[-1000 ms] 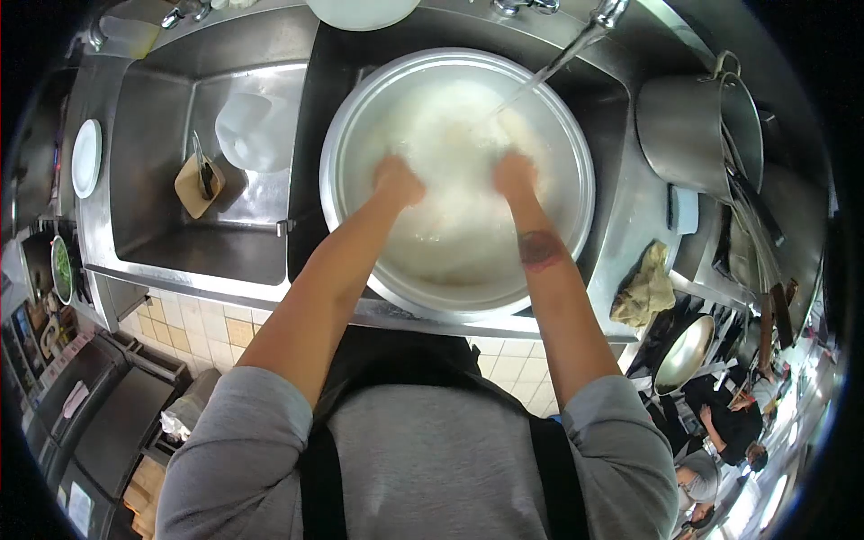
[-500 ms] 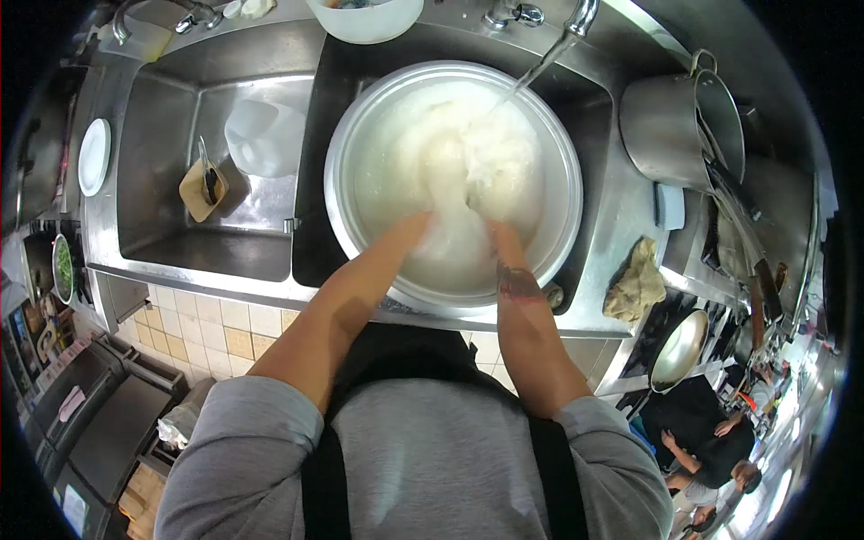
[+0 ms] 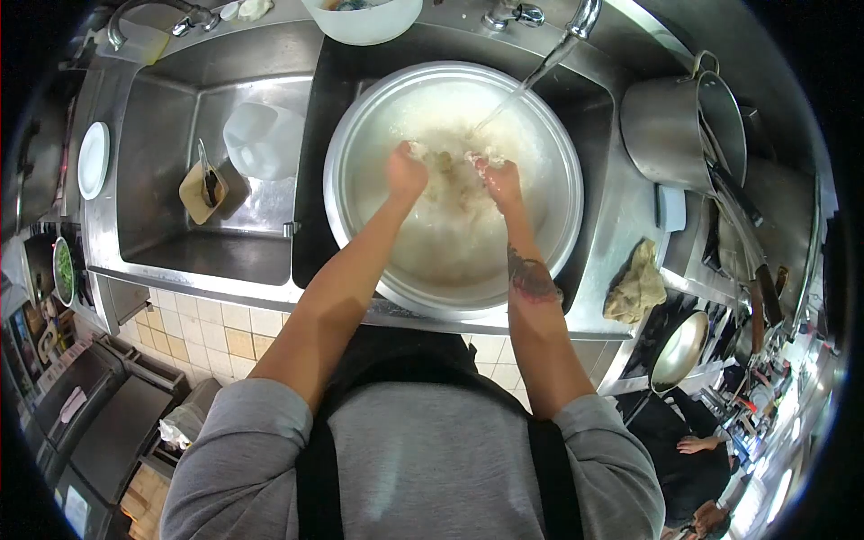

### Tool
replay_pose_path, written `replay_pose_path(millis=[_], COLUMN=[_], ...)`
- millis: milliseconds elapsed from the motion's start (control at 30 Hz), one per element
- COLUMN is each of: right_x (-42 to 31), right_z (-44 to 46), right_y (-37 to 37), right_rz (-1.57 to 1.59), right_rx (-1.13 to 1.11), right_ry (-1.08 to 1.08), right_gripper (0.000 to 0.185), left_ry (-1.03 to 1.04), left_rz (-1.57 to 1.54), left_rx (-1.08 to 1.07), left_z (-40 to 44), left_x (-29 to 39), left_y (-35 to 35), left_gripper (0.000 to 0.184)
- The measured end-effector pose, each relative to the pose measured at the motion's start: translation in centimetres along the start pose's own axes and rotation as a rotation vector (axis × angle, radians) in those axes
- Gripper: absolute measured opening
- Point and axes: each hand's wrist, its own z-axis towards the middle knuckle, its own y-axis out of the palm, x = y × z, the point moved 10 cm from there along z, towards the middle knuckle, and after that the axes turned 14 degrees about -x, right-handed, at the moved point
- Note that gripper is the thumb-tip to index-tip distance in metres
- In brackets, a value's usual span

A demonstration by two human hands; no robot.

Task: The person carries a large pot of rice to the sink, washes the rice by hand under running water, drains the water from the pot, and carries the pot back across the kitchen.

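Observation:
A wide metal basin [image 3: 338, 193] of cloudy white water [image 3: 445, 261] sits in the right-hand sink, with rice in it. My left hand [image 3: 408, 175] is at the water's surface left of centre, fingers curled, pale grains showing at its fingertips. Level with it on the right, my right hand [image 3: 500, 180] is also curled, with wet rice [image 3: 479, 162] clinging to its fingers. The tap [image 3: 580, 25] runs a stream into the basin's far side, close to my right hand. How much rice each fist holds is hidden.
In the left sink lie a translucent plastic jug [image 3: 263, 139] and a tan container [image 3: 200, 205] with a utensil. A white tub [image 3: 367, 25] stands behind the basin. To the right are a tall pot [image 3: 661, 126], a blue sponge [image 3: 670, 207] and a crumpled cloth [image 3: 635, 286]. A person [image 3: 675, 459] stands at lower right.
Both hands have come up from the near middle of the basin, moved toward its far side and spread apart. Their fingers, blurred and submerged before, now show at the surface with rice.

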Motion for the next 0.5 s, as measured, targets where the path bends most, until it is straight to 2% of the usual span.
replay_pose_path(millis=[33,67,133,167,200,233,267,300,367,433,500], right_x=[-3.5,-2.6,-0.6,2.5,6.5,7.5,8.5,8.6,7.2,5.3,2.2], right_z=[-2.4,-2.1,-1.0,-0.2,0.5,0.5,0.4,-0.2,-1.6,-2.7,-4.1], right_y=[-1.1,-1.6,-3.0,-2.7,-2.7,-2.5,-2.3,-1.5,0.9,2.8,4.5], right_rz=[-0.205,-0.205,-0.403,-0.403,-0.249,-0.172,-0.095,0.011,0.206,0.299,0.358], right_rx=[0.084,0.083,0.107,0.106,0.142,0.159,0.178,0.184,0.134,0.035,-0.084], right_ry=[0.082,0.083,-0.026,-0.026,-0.022,-0.019,-0.019,-0.023,-0.053,-0.042,-0.015], right_gripper=[0.029,0.029,0.053,0.053,0.057,0.059,0.061,0.059,0.054,0.049,0.044], left_ry=[0.082,0.08,0.075,0.075,-0.14,-0.355,-0.354,0.07,0.496,-0.533,-0.495], left_rz=[0.035,0.035,0.062,0.062,-0.157,-0.376,-0.376,-0.45,-0.511,-0.925,-0.855], left_rx=[0.048,0.047,0.074,0.074,0.12,0.166,0.166,0.051,-0.07,-0.283,-0.266], left_z=[0.1,1.0,3.0,2.7,1.6,0.1,-0.7,-0.3,-0.8,-0.4,-1.0], left_x=[0.6,-1.1,-5.5,-5.3,-7.3,-9.5,-10.6,-8.8,-5.7,-13.4,-11.9], left_y=[-1.1,-1.1,-0.5,-0.1,0.2,1.0,1.6,3.1,4.6,11.9,11.5], left_gripper=[0.022,0.022,0.029,0.029,0.031,0.034,0.034,0.035,0.037,0.04,0.044])
